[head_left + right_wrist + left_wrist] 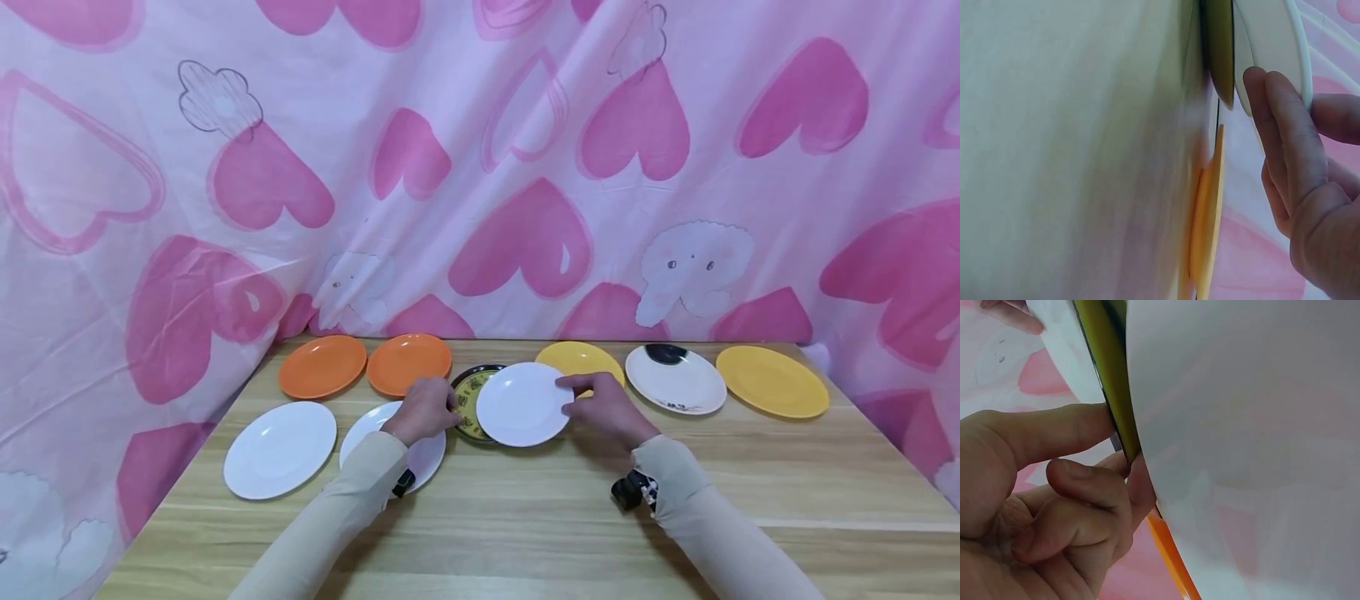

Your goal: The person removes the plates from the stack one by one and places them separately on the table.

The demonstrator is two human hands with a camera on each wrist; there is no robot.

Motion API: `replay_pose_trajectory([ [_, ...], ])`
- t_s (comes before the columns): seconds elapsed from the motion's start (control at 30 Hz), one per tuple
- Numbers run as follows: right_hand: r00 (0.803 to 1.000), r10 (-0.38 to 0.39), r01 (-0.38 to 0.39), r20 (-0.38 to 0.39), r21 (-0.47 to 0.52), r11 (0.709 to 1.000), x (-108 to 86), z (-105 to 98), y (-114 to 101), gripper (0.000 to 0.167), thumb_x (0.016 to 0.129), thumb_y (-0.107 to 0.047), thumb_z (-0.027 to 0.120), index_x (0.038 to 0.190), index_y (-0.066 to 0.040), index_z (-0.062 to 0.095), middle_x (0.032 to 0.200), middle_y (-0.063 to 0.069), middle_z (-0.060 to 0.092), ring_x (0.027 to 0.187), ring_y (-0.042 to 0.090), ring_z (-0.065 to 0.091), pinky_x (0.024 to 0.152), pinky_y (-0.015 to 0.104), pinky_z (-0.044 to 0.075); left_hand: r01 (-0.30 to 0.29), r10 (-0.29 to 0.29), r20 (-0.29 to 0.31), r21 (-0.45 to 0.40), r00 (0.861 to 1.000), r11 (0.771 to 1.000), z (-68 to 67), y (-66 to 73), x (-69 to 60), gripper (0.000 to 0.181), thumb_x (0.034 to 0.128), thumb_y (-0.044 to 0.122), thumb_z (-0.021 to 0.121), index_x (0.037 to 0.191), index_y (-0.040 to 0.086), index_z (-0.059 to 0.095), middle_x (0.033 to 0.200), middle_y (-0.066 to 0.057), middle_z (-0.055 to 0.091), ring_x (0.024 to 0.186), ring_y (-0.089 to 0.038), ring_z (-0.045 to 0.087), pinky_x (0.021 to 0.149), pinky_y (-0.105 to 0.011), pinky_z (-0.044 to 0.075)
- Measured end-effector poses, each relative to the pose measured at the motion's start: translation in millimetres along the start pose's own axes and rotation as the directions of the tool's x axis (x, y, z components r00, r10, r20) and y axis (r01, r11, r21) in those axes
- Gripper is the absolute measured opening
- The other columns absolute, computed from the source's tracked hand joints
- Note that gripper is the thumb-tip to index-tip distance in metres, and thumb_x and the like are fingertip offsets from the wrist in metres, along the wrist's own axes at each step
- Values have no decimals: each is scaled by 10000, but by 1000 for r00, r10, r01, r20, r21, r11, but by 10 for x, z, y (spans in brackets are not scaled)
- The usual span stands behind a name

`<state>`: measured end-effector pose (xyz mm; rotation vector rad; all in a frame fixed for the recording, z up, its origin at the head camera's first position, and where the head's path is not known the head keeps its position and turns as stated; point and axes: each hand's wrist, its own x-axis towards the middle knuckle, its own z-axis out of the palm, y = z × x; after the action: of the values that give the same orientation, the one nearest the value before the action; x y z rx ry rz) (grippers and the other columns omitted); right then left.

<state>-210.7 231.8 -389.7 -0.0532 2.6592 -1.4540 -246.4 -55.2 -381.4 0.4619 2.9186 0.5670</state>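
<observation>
My right hand [606, 408] holds a white plate [525, 404] by its right rim, thumb on the top face and fingers underneath, in the right wrist view. That plate is raised, partly covering a yellow-green patterned plate [468, 403] with a black rim. My left hand [426, 410] pinches the left edge of the patterned plate [1112, 381] between thumb and fingers in the left wrist view. Below the left forearm lies another white plate [360, 433], partly hidden by the hand and sleeve. Whether the patterned plate still touches the table is hard to tell.
Two orange plates [409, 365] lie at the back left, with a white plate [281, 450] in front. On the right are a yellow plate [577, 357], a white plate with a black patch [678, 383] and another yellow plate [772, 382]. A pink heart-patterned curtain [517, 233] hangs behind the wooden table [525, 533].
</observation>
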Motion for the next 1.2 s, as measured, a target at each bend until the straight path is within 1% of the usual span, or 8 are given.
replay_pose_trajectory([
  [0.07,1000,-3,3,4,-9,1000,-20,-44,0,450,856,-68,693,1305,-40,664,1194,188,652,1113,273,529,748,212,516,10,-10,1,9,1000,1000,2,3,10,134,790,177,848,879,94,791,875,-18,749,862,-169,594,833,-358,495],
  [0.33,997,80,-79,19,-33,996,-140,-263,29,478,865,-122,717,1338,-102,653,1261,171,596,1140,281,524,851,272,573,35,-35,0,-2,999,999,-15,39,27,202,785,160,850,955,72,786,934,-47,753,910,-196,621,866,-383,519],
  [0.53,992,107,-106,60,-29,994,-282,-452,166,456,884,-132,701,1338,-113,655,1338,180,568,1138,273,510,820,270,577,25,-25,4,2,1000,1000,-34,66,20,103,816,129,813,891,66,782,827,-33,719,790,-176,579,718,-305,477],
  [0.6,991,106,-106,77,-12,994,-340,-518,208,452,891,-123,693,1341,-103,651,1364,196,560,1120,273,523,794,275,593,27,-27,14,-4,1000,1000,-40,74,18,55,829,120,796,825,73,768,757,-24,683,736,-171,560,650,-269,449],
  [0.67,991,96,-97,93,5,995,-397,-584,254,452,896,-114,686,1346,-94,645,1392,210,555,1121,269,528,786,272,600,24,-24,19,0,1000,1000,-47,76,18,87,836,120,786,768,82,746,706,-17,651,700,-166,552,607,-245,429],
  [0.8,988,75,-83,131,57,995,-496,-701,346,463,898,-81,669,1359,-70,629,1448,224,526,1122,250,551,803,278,615,25,-25,32,5,999,1000,-60,79,18,116,839,120,778,743,83,725,680,-10,620,668,-156,548,553,-220,426],
  [0.97,985,55,-75,165,122,990,-564,-801,437,471,901,-37,646,1369,-23,604,1480,259,482,1044,189,612,823,295,622,23,-24,37,14,999,1000,-78,68,21,97,842,118,771,764,79,728,691,-20,629,668,-157,545,561,-224,421],
  [1.2,975,63,-96,214,147,985,-600,-869,507,491,904,-54,660,1386,-8,582,1506,285,433,1007,169,646,844,319,624,27,-27,41,14,999,1000,-87,57,25,43,847,124,766,833,88,750,747,-17,655,722,-168,573,596,-234,453],
])
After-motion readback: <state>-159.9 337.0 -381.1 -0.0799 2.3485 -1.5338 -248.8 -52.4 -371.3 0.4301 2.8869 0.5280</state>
